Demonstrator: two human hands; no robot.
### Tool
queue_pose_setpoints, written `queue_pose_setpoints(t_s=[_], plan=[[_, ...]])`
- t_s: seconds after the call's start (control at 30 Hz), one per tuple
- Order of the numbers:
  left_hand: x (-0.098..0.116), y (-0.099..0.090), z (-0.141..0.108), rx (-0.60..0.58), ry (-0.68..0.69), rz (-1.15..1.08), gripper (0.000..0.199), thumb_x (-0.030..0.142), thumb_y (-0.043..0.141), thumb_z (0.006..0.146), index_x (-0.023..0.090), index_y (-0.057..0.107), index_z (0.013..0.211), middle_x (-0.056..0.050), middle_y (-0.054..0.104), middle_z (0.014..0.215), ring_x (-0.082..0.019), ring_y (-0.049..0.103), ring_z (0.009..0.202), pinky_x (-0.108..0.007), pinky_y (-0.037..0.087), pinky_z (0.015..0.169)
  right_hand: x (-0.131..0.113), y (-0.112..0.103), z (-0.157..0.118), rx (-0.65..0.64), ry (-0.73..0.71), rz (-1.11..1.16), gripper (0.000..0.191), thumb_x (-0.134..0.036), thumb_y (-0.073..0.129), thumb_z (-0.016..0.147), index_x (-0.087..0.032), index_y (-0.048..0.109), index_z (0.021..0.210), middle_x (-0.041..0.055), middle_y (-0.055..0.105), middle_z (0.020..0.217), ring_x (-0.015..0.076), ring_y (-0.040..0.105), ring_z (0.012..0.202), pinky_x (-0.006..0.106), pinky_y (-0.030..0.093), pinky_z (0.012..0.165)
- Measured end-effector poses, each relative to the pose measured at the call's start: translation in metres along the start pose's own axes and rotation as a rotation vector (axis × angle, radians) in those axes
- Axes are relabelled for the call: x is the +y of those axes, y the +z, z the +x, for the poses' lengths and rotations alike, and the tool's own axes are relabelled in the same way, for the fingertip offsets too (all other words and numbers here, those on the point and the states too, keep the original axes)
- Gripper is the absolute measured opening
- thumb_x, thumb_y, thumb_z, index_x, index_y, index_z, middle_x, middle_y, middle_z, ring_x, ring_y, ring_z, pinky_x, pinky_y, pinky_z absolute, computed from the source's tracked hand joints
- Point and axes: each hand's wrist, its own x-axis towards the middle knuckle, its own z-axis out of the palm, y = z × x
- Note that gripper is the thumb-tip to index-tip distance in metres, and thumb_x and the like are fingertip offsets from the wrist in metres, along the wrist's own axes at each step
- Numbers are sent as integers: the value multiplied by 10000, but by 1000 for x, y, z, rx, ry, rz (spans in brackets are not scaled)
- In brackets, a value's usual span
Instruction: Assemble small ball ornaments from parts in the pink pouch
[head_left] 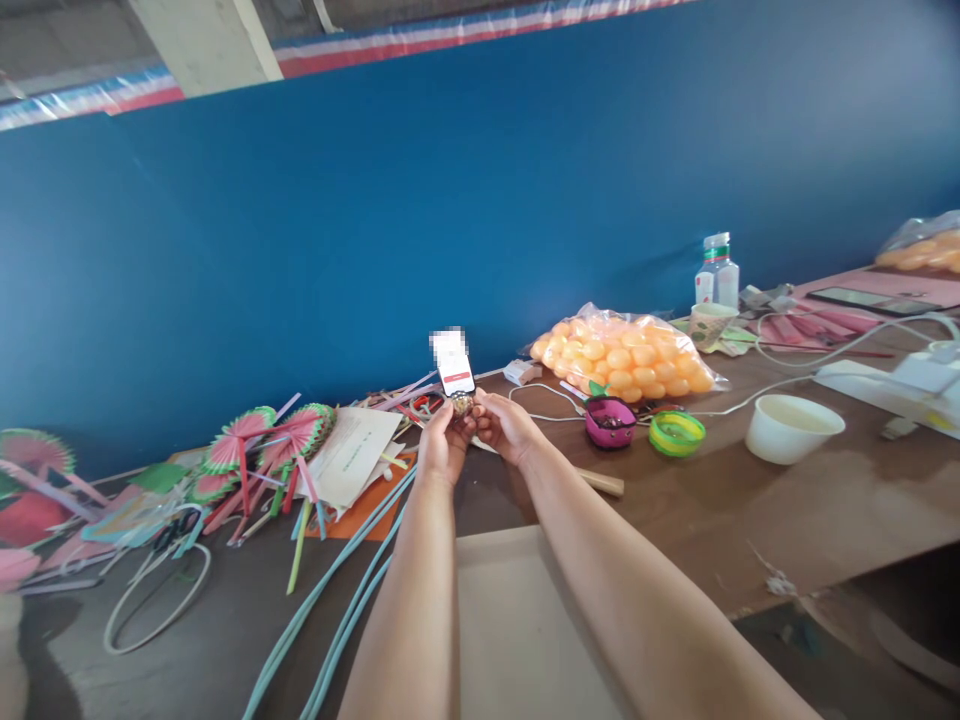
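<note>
Phone (459,372) with a lit screen is positioned upright at the rear of the table (675,520), in front of the blue partition (480,220). Directly before its lower edge, the left hand (441,447) and the right hand (510,428) are close together, fingers closed on a small brown-gold piece (463,404); its exact form is too small to determine. Whether either hand also touches the phone cannot be determined.

Left of the hands: a printed sheet (352,445), watermelon-patterned fans (238,440) and light-blue cords (330,590), the cords running past the left forearm. Right of the hands: a transparent bag of orange balls (622,357); in front of it, a purple container (609,424) just beside a yellow-green bowl (677,434). A white tub (793,432) is located farther right, near a power strip (862,385).
</note>
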Motion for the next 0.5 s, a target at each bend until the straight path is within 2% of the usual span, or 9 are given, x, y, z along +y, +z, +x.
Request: queue_pose_setpoints(t_s=[0.27,0.5], plan=[[-3,-4,2,-64,19,24,166,265,710,749,121,681,825,-49,662,773,-100,592,644,-198,475,600,3,-1,1,-24,-39,-86,311,-309,824,632,-153,587,760,-18,573,599,45,461,461,122,326,388],[-4,-6,3,-74,83,86,238,291,739,725,107,689,868,-55,672,782,-110,606,646,-210,480,603,2,3,-1,53,-80,-173,329,-321,809,624,-162,586,805,-42,541,576,46,428,444,137,298,383]])
